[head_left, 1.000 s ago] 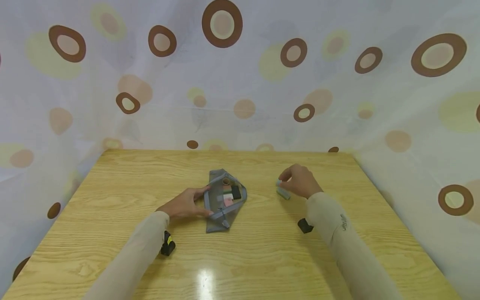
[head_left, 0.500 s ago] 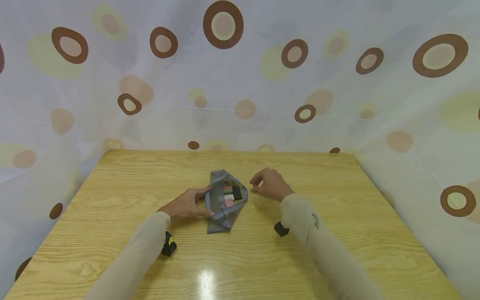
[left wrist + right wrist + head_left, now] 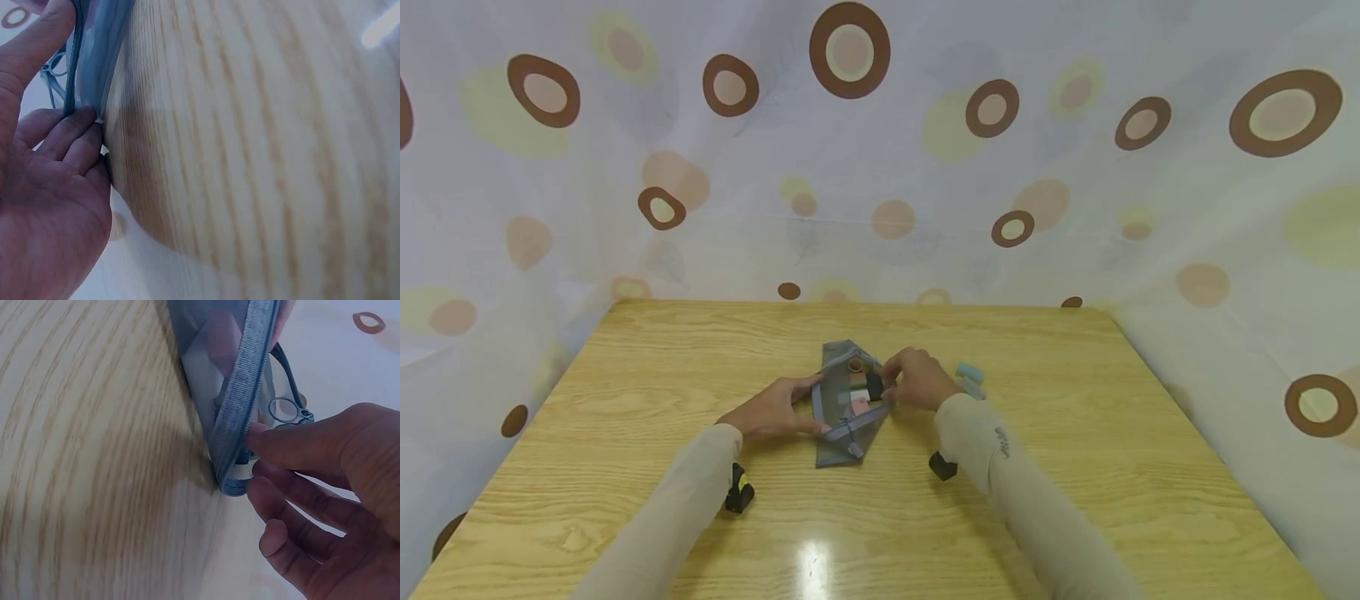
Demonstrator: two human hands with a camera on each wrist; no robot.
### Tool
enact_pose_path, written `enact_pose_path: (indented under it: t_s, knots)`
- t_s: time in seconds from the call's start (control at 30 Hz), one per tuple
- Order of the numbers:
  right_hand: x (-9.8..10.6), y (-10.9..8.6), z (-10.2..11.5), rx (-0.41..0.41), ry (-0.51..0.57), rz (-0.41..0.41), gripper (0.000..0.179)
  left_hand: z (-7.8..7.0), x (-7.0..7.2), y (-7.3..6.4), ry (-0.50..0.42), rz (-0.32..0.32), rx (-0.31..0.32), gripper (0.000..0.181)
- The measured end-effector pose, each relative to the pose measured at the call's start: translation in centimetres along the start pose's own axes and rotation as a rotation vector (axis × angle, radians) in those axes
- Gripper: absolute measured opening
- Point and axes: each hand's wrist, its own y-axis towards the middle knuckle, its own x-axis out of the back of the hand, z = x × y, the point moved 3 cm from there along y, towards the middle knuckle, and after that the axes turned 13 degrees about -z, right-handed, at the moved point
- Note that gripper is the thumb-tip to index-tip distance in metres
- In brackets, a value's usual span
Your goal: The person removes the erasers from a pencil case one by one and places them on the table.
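A grey-blue mesh zip pouch lies on the wooden table with its mouth spread wide. Inside I see a black piece, a pink piece, a white piece and a small round brown thing. My left hand holds the pouch's left edge, thumb nearer me and fingers beyond. At its right end is my right hand, index finger and thumb apart at the mouth. In the right wrist view the thumb meets the zipper tape; nothing shows between the fingers.
Two small pieces, one light blue and one greyish, lie right of the pouch, beyond the right hand. A zipper pull with a ring hangs at the pouch. A patterned sheet stands behind the table.
My right hand has moved left from the two small pieces to the pouch's right end. Those pieces are in sight again beside the hand. The left hand keeps its place.
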Motion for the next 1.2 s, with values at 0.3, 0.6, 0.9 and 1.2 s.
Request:
enact_pose_path:
  t_s: [0.3, 0.6, 0.9, 1.2]
  knots:
    - [-0.7, 0.5, -0.1, -0.037, -0.043, 0.001, 0.043, 0.0, 0.0, -0.1, 0.009, -0.009, 0.009, 0.098]
    - [-0.9, 0.5, 0.2, -0.032, -0.056, 0.003, 0.046, 0.2, -0.1, -0.1, 0.015, -0.010, 0.017, 0.098]
    - [-1.3, 0.8, 0.0, -0.056, -0.072, 0.010, 0.050, 0.2, 0.0, -0.1, 0.015, -0.011, 0.024, 0.098]
    - [-1.6, 0.8, -0.3, -0.077, -0.040, 0.027, 0.050, 0.4, 0.0, 0.0, 0.023, -0.005, 0.015, 0.098]
